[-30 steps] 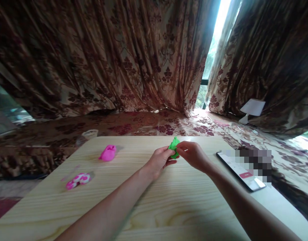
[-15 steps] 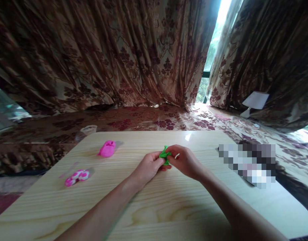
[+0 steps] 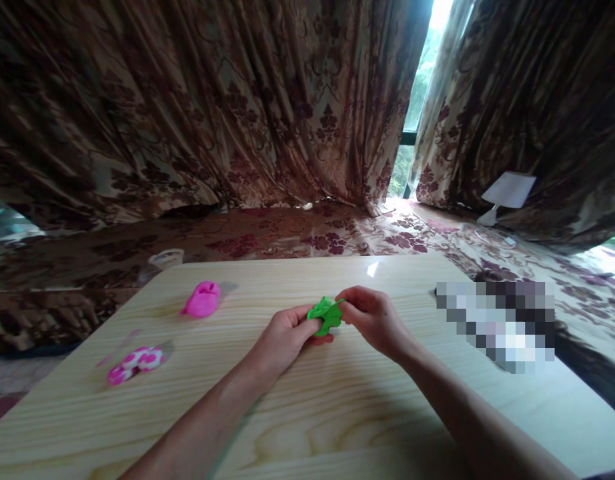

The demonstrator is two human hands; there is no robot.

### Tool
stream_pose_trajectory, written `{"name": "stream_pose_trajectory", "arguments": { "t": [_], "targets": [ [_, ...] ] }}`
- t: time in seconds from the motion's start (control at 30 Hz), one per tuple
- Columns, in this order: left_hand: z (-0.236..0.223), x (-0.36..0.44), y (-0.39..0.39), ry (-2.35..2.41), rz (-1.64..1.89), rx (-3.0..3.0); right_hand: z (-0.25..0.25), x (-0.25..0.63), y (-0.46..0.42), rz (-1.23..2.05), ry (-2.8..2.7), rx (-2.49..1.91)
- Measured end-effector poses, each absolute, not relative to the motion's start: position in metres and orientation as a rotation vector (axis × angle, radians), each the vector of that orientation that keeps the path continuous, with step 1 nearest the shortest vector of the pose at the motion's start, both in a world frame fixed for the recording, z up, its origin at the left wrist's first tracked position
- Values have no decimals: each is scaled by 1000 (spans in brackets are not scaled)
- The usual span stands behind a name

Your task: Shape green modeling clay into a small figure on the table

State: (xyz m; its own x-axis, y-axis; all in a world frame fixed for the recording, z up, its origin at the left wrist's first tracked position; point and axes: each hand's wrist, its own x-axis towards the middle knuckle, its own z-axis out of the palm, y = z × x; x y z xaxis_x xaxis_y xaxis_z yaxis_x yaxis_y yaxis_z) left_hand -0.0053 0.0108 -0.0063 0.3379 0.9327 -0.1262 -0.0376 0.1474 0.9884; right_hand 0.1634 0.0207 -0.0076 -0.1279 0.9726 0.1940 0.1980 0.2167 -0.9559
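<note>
A soft, crumpled bright green piece [image 3: 325, 315] is held between both hands above the middle of the table; its exact kind does not show. My left hand [image 3: 291, 329] grips its left and lower side, the thumb lying on top and fingers underneath. On the other side, the thumb and index finger of my right hand [image 3: 371, 316] pinch its right edge, which is drawn outward. Left of the hands lies a rounded hot-pink lump [image 3: 203, 300] with a fold on top. Nearer me rests a bent pink-and-white spotted piece [image 3: 136, 364].
Light wood-grain table [image 3: 307, 427] under the hands. A blurred-out, pixelated patch [image 3: 497, 327] covers something at its right. Behind the far left corner stands a clear container [image 3: 162, 263]. A white lamp [image 3: 507, 192] is on the flowered cloth; patterned curtains [image 3: 287, 100] hang behind.
My right hand has moved slightly right, away from the left hand, pulling the green piece's edge out. The green piece now looks wider and flatter. The view has shifted a little.
</note>
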Motion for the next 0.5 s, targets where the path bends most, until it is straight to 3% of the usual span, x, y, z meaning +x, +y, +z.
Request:
{"name": "stream_pose_trajectory", "arguments": {
  "t": [0.27, 0.5],
  "targets": [
    [-13, -9, 9, 1027, 895, 1297, -3, 162, 13, 1025, -1730, -1063],
    [-7, -3, 2, 1063, 895, 1540, -10, 159, 10, 652, -1831, -1215]
  ]
}}
